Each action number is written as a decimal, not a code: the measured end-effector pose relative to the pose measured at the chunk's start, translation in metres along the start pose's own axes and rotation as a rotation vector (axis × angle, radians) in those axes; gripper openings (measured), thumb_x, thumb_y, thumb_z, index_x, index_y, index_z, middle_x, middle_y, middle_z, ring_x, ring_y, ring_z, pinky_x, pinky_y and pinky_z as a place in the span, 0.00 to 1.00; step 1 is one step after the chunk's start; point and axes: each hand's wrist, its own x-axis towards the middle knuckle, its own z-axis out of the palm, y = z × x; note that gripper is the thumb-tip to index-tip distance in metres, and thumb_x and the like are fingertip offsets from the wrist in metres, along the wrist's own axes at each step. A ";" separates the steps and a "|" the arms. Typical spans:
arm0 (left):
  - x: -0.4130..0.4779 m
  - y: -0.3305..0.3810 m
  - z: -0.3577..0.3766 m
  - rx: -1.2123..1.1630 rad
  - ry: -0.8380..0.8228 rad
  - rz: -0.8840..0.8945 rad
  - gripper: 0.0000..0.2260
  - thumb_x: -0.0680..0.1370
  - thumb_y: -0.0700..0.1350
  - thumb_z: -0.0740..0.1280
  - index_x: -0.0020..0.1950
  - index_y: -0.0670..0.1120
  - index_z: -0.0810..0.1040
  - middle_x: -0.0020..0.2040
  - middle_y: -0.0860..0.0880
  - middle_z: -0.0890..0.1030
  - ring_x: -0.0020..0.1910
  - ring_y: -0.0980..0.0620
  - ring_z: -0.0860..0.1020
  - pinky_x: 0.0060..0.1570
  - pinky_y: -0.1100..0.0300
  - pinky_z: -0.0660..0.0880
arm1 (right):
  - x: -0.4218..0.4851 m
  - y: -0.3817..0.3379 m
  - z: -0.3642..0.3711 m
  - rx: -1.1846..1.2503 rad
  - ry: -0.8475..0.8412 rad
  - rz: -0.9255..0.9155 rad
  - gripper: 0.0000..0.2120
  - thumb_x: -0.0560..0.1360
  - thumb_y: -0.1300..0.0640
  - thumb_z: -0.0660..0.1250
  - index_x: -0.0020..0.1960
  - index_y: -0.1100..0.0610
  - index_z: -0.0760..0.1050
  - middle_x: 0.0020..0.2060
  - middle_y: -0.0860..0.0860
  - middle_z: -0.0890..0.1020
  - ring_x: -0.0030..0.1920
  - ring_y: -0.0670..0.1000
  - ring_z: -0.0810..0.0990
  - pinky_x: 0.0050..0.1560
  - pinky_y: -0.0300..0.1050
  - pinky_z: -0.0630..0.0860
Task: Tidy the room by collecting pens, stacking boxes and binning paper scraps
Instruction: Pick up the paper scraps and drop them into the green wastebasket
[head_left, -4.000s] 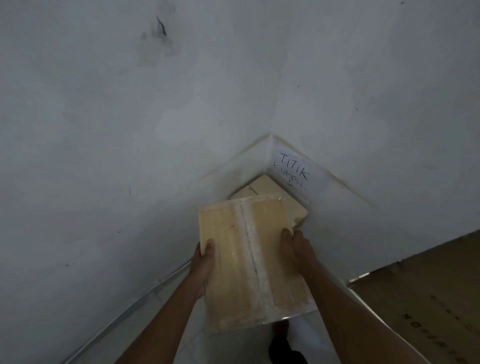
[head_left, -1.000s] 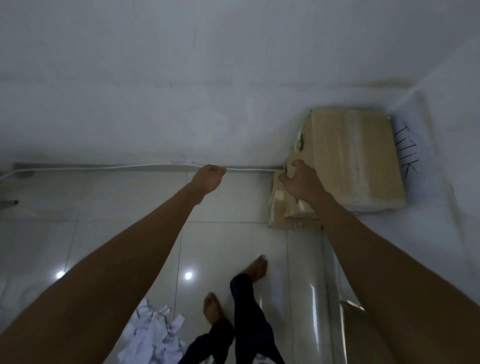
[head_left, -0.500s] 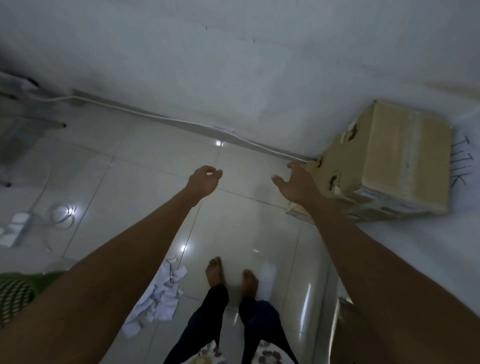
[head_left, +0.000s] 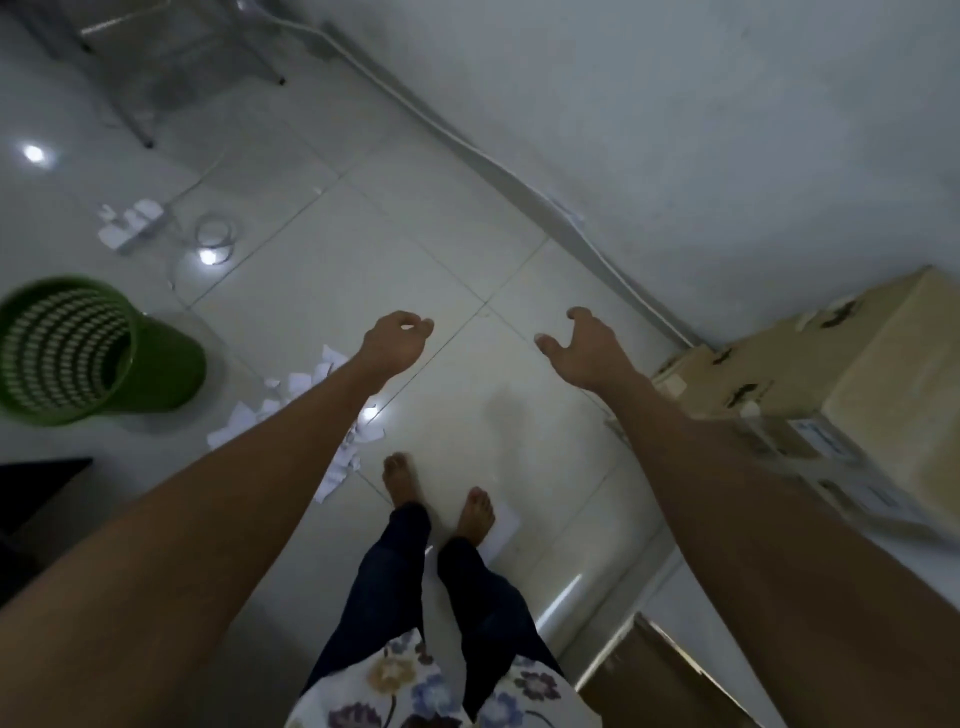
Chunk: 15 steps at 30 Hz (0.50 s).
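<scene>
Stacked cardboard boxes (head_left: 852, 395) stand against the wall at the right. My right hand (head_left: 587, 348) hovers over the floor to their left, fingers spread, holding nothing. My left hand (head_left: 397, 340) is out in front with loosely curled fingers, also holding nothing. White paper scraps (head_left: 306, 395) lie scattered on the tiles under my left forearm. A green mesh bin (head_left: 78, 353) lies tipped on the floor at the left. No pens are visible.
My bare feet (head_left: 441, 499) stand on the white tile floor, with a paper sheet (head_left: 501, 530) by the right foot. A power strip and coiled cable (head_left: 156, 228) lie at upper left near metal chair legs (head_left: 145, 104). Another cardboard box (head_left: 660, 680) is at the bottom right.
My right hand has let go of the stacked boxes and pulled left. The view has swung left and down, bringing the green bin and more paper scraps into sight.
</scene>
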 end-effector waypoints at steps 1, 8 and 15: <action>-0.005 -0.011 -0.003 -0.008 0.007 -0.013 0.19 0.80 0.54 0.62 0.65 0.45 0.75 0.69 0.46 0.74 0.68 0.46 0.71 0.63 0.58 0.65 | -0.002 -0.005 0.007 -0.017 -0.020 -0.015 0.35 0.77 0.43 0.64 0.74 0.62 0.58 0.71 0.61 0.67 0.70 0.61 0.66 0.68 0.54 0.64; -0.042 -0.093 -0.044 -0.142 0.146 -0.138 0.18 0.81 0.51 0.60 0.66 0.42 0.75 0.66 0.45 0.76 0.66 0.46 0.73 0.62 0.60 0.66 | -0.008 -0.063 0.068 -0.157 -0.148 -0.150 0.35 0.77 0.42 0.63 0.75 0.61 0.57 0.72 0.60 0.66 0.71 0.60 0.65 0.69 0.54 0.64; -0.088 -0.183 -0.087 -0.285 0.279 -0.314 0.20 0.81 0.52 0.60 0.70 0.44 0.70 0.71 0.45 0.72 0.68 0.45 0.70 0.66 0.56 0.66 | -0.026 -0.129 0.141 -0.270 -0.280 -0.287 0.36 0.76 0.41 0.63 0.75 0.61 0.57 0.71 0.60 0.66 0.71 0.60 0.65 0.68 0.53 0.64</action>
